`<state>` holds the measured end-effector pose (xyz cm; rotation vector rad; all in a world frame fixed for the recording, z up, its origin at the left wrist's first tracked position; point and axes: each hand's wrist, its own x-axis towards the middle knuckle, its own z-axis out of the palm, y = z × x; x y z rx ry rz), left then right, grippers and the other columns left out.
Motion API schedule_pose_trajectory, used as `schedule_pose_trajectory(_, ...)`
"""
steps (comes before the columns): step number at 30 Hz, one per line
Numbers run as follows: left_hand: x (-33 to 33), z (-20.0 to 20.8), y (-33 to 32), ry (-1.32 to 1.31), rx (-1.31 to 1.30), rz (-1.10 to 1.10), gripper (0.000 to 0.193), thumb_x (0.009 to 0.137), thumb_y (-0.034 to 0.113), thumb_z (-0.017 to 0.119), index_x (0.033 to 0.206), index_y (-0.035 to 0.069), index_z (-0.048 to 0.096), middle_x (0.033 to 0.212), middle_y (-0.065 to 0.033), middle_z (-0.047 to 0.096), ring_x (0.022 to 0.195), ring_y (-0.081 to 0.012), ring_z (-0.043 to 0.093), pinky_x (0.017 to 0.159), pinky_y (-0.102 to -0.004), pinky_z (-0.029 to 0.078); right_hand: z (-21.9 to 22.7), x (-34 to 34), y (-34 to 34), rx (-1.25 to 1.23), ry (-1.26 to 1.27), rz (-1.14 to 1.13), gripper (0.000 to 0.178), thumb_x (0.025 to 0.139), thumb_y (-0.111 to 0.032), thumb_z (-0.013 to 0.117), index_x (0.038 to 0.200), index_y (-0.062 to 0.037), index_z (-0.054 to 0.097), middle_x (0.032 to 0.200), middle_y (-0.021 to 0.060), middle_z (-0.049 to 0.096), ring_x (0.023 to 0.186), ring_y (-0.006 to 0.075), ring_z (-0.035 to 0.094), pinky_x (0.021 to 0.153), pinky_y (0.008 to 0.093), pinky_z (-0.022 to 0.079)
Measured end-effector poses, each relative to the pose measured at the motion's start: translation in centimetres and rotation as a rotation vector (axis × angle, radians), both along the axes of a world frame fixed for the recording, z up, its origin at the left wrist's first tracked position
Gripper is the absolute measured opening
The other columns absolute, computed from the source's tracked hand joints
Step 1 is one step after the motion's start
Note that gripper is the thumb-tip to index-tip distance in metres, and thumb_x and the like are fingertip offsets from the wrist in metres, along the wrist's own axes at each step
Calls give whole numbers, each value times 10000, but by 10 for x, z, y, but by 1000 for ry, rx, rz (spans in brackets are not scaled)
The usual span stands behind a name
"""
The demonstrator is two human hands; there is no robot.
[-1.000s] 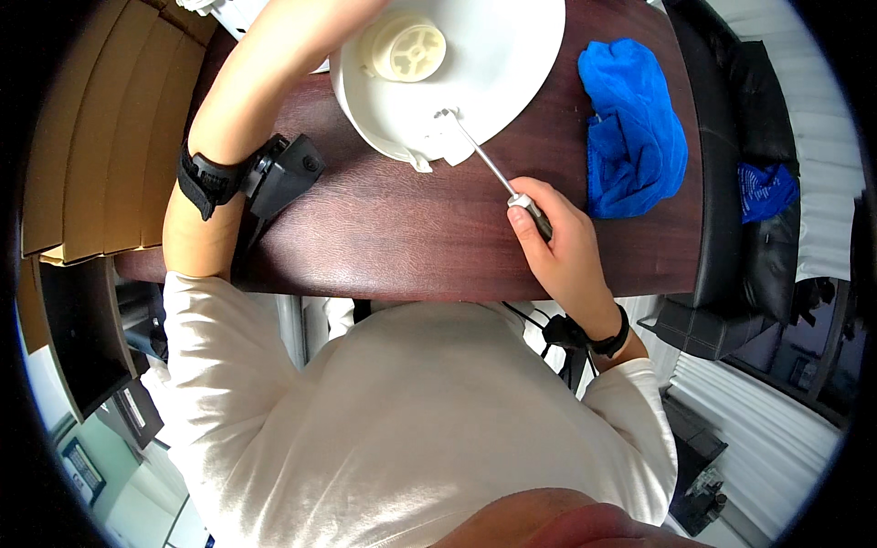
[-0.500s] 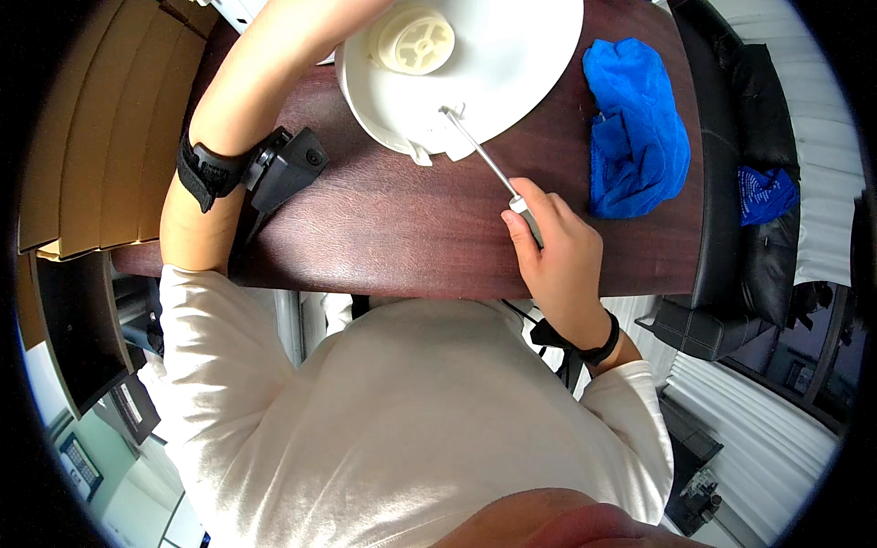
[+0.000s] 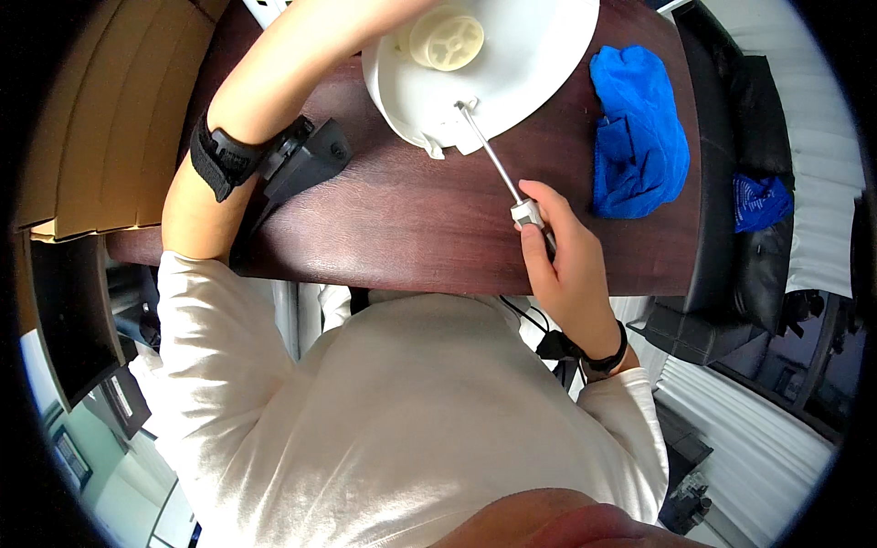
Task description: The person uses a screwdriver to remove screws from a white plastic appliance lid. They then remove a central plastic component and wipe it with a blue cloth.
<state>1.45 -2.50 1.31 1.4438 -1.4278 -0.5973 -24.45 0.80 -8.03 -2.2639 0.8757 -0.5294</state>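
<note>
My right hand (image 3: 574, 265) is closed on the handle of a screwdriver (image 3: 493, 157), thumb and forefinger along its grey and white collar. The metal shaft points up and left; its tip meets a small raised part near the near rim of a white plastic shell (image 3: 534, 64). Inside this curved shell stands a round cream-coloured piece (image 3: 448, 38) with a spoked end. My left forearm (image 3: 292, 78) crosses the upper left beside the shell and leaves through the top edge, so the left hand lies outside the picture.
A crumpled blue cloth (image 3: 639, 132) lies right of the shell on the dark wooden table (image 3: 402, 219). Cardboard boxes (image 3: 119, 119) stand on the left. A black camera-like device (image 3: 306, 164) is strapped to my left forearm. A black leather seat (image 3: 722, 192) borders the table's right side.
The shell and its round piece have shifted to the right, and my left forearm has moved the same way. The screwdriver tip has moved along with the shell; my right fingers' hold has changed slightly.
</note>
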Motion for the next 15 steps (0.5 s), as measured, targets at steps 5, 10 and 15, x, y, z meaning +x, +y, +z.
schedule_pose_trajectory(5,7,-6,-9,37,7,-25,282,913,143,467,1109,-23,583,985,-125,636,935,-186,580,847,-293,438,-11,-4,-1,734,-268,-135,354,883,-117,564,1201,15,481,832,65,569,601,115,534,495,259,427)
schedule_pose_trajectory(10,-5,2,6,-65,-45,9,285,909,143,470,1108,-27,582,970,-127,637,923,-185,582,838,-292,442,-8,0,-6,1363,-448,-254,303,925,-189,492,1144,19,512,821,61,546,591,94,523,419,217,398)
schedule_pose_trajectory(15,-5,3,9,-63,-79,-11,284,910,139,468,1108,-29,582,963,-127,636,916,-182,582,834,-290,444,-6,-2,-12,1451,-491,-139,289,940,-154,445,1164,21,496,842,90,549,591,98,526,404,217,387)
